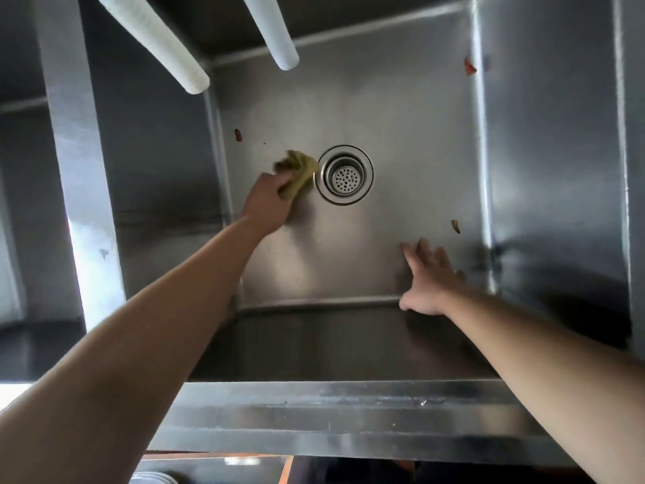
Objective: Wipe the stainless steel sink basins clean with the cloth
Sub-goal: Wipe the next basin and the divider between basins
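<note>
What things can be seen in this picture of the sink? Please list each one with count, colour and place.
sink basin: one in full view, grey steel, centre; part of a second basin at the left
drain strainer: one, silver, middle of the basin floor
cloth: one, olive green, bunched just left of the drain
food scraps: three, reddish brown, one left of the cloth, one at the far right corner, one near the right wall
hoses: two, white, ribbed, hanging from the top
left hand: one, grips the cloth
right hand: one, fingers spread, on the near part of the basin floor
</note>
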Motion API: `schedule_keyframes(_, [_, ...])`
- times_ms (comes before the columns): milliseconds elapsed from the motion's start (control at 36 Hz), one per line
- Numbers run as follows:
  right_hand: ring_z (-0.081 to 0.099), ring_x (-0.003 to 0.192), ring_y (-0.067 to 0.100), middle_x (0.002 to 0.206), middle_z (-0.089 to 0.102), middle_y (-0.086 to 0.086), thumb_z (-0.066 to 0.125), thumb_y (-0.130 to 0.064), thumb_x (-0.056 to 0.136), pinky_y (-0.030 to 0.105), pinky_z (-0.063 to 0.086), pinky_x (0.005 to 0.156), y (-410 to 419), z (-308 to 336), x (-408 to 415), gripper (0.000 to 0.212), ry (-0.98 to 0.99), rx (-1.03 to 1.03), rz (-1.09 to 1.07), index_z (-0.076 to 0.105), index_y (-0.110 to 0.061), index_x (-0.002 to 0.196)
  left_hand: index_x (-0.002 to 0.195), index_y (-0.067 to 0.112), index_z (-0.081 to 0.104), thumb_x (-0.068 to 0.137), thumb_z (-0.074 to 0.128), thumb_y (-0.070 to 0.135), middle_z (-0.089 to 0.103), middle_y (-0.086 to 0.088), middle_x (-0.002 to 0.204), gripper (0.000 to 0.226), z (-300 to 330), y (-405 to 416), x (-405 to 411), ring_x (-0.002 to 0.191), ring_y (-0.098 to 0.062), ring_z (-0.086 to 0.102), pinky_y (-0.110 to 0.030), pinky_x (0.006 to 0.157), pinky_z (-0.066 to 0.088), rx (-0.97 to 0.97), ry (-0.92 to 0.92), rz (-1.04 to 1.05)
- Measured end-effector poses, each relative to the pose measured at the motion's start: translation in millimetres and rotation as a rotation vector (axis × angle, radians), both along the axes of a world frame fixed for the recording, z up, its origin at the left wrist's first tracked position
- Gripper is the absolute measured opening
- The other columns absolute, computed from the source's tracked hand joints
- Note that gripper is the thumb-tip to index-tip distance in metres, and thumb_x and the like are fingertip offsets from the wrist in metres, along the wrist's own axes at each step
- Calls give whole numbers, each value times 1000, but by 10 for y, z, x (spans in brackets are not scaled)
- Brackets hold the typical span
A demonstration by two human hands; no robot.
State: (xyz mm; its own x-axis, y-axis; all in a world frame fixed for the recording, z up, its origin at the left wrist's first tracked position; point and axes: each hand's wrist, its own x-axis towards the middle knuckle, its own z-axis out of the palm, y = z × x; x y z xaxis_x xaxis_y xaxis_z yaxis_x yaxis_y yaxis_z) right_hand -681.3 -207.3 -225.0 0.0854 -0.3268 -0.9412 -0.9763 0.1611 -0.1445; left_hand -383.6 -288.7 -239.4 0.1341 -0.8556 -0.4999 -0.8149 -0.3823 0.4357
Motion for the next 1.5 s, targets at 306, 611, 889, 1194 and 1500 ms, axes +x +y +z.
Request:
schedule_keyframes(306, [-19,151,31,161,-29,-8,70,-30,73,61,17,116,32,-71,40,118,-8,-2,16,-17,-41,153,126,15,69,78,55,-8,57,-20,109,55,-182,574,-990,103,-36,57,-20,89,37,209,245,-464])
schedule_keyframes(611, [-18,151,29,161,-28,-10,72,-28,74,60,17,119,32,-52,-32,121,-27,0,28,-17,-38,154,127,24,68,89,50,-2,67,-3,119,49,5,798,-906,93,-19,59,-22,77,43,722,163,-730])
schedule_keyframes(889, [-21,150,31,160,-33,-7,65,-24,75,59,15,118,59,-58,66,114,17,12,18,-17,-46,151,144,14,49,86,54,-6,54,-17,138,62,61,101,530,127,-32,52,-28,106,40,179,-32,64])
schedule_keyframes(1194, [-23,150,32,158,-35,-9,63,-24,75,58,14,118,94,-90,71,114,17,16,15,-18,-46,151,138,29,47,95,46,17,52,-11,131,45,-193,533,114,118,-35,48,-44,91,46,163,-358,-424])
schedule_keyframes(1500, [-30,147,32,155,-41,-8,69,-28,80,58,8,121,59,-99,74,113,-12,54,-27,-18,-47,151,143,37,45,92,55,16,51,-6,139,56,-74,1251,-81,120,-30,53,-35,95,43,628,-63,-734])
